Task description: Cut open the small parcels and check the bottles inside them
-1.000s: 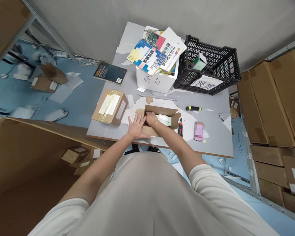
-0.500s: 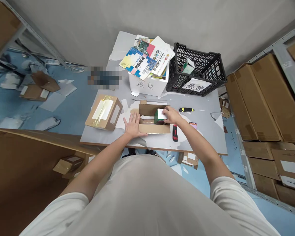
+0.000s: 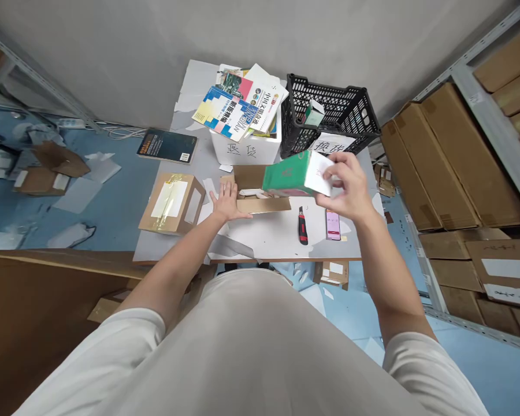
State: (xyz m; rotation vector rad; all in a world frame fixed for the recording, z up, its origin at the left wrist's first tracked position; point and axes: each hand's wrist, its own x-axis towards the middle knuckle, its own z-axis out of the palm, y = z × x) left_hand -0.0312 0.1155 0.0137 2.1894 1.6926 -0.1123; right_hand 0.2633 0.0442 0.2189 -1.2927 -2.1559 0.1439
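Observation:
In my right hand (image 3: 345,186) is a green and white box (image 3: 288,175), gripped by its white end and raised above an opened cardboard box (image 3: 262,205). My left hand (image 3: 226,202) lies with fingers spread on the left end of that cardboard box. White paper or wrapping shows inside the opened box, part of which the green box hides. A red and black utility knife (image 3: 302,226) lies on the table in front of my right hand, and a phone (image 3: 333,225) with a lit pink screen is beside it.
A taped carton (image 3: 171,205) stands at the table's left, a dark book (image 3: 168,145) behind it. Along the back are a white bin (image 3: 247,149) heaped with books and a black crate (image 3: 329,112) holding a small box. Shelves of cartons (image 3: 459,156) rise at right.
My right hand has lifted the green and white box up out of the cardboard box and tilted it. My left hand stays on the cardboard box, which has shifted away from the table's front edge.

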